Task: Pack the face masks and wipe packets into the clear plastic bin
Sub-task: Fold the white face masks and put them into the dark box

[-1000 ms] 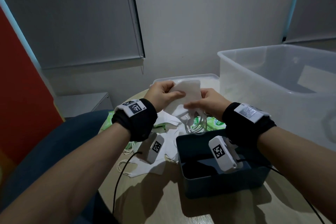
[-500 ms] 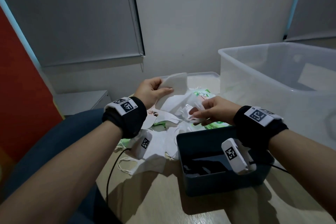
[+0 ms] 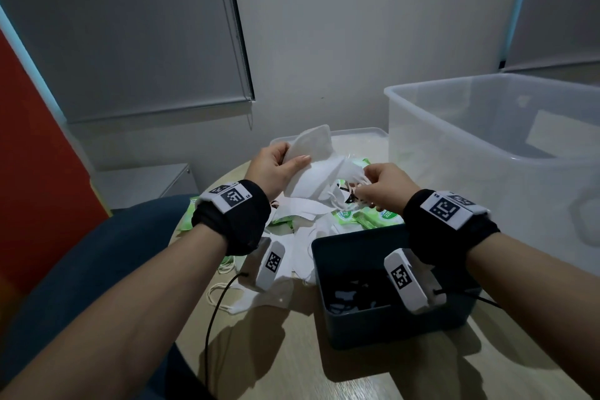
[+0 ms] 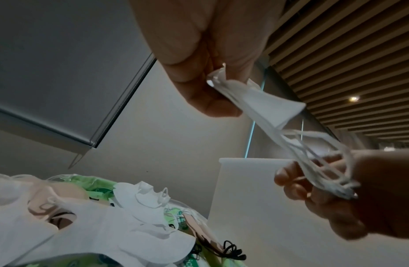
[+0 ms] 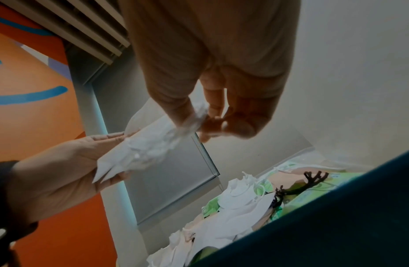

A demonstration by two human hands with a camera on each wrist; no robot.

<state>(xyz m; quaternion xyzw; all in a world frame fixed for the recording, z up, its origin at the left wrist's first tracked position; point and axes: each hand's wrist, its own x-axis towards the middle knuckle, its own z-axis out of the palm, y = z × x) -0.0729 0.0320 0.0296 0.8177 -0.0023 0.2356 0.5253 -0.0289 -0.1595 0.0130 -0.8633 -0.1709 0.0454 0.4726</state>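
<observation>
My left hand (image 3: 293, 156) grips a white face mask (image 3: 313, 148) by one end, thumb on its front, above the pile. My right hand (image 3: 365, 182) pinches the mask's other end with its ear loops. The left wrist view shows the mask (image 4: 269, 106) stretched from my left hand (image 4: 221, 84) down to the bunched loops (image 4: 331, 173) in the right fingers. In the right wrist view my right hand (image 5: 203, 124) pinches the crumpled end. Loose white masks (image 3: 308, 214) and green wipe packets (image 3: 370, 217) lie heaped on the table. The clear plastic bin (image 3: 422, 127) stands to the right.
A dark blue box (image 3: 389, 328) sits on the round wooden table (image 3: 276, 351) just under my right wrist. A clear lid (image 3: 360, 133) lies behind the pile. A black cable (image 3: 211, 321) hangs from my left wrist. A blue seat (image 3: 81, 269) is at the left.
My hands have drawn apart: the left carried the mask up and to the left, the right slid out to its loop end. The mask now stretches between them.
</observation>
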